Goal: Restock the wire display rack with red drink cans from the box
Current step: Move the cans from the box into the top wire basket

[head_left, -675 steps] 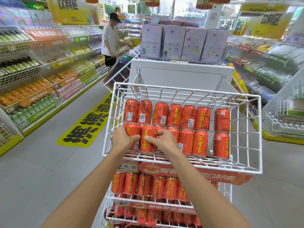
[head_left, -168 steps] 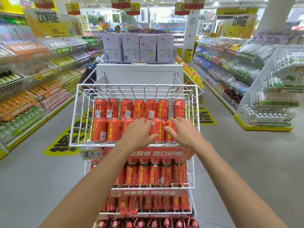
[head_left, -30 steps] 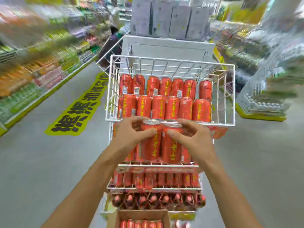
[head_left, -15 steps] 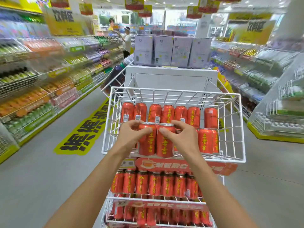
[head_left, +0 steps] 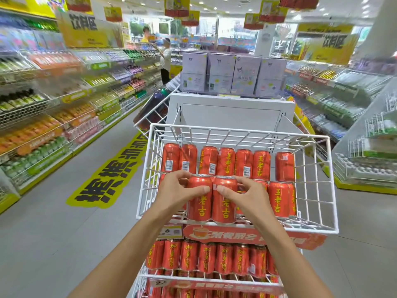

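Note:
A white wire display rack [head_left: 322, 226] stands before me, its top basket filled with rows of red drink cans [head_left: 261, 165]. My left hand [head_left: 176, 190] grips one upright red can [head_left: 198, 201] and my right hand [head_left: 247, 194] grips a second red can [head_left: 224, 203] beside it. Both cans touch each other at the basket's front row, just inside the front rim. Lower tiers hold more red cans [head_left: 206, 258]. The box is out of view.
A white cabinet [head_left: 232, 115] topped with pale purple cartons [head_left: 232, 75] stands behind the rack. Drink shelves [head_left: 43, 125] line the left aisle and more shelves [head_left: 343, 100] the right. A person [head_left: 165, 61] stands far down the left aisle. A yellow floor sticker [head_left: 107, 179] lies left.
My hands have carried the two cans up from below the basket front and over its rim into the front row. The view has tilted up, hiding the box.

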Demonstrator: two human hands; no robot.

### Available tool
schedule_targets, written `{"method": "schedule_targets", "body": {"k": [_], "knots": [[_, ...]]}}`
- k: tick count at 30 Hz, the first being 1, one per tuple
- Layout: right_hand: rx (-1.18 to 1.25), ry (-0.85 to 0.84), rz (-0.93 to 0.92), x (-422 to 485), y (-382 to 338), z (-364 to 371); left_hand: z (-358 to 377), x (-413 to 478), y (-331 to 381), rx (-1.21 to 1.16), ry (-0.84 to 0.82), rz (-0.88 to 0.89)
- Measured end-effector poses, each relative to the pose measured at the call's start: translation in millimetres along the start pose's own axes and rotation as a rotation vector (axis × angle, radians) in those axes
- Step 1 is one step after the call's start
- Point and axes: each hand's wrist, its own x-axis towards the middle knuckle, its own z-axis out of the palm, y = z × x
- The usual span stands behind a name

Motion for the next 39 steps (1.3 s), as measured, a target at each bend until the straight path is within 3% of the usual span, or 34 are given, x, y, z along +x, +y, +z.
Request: {"method": "schedule_targets", "body": {"k": [14,23,29,39], "knots": [[-0.028,0.114,-0.032,99,-60,67,-35,88,29,0.181,0.438,0.031],[-0.046,0.127,0.024,134,-43,90,-21,123,-6,0.232,0.500,0.036],[-0.040,0.139,0.036,144,-34,96,-25,138,-18,0.276,0.408,0.000],[-0.135,0.186,-0.017,147,-29,99,-23,148,-25,0.355,0.415,0.032]]}}
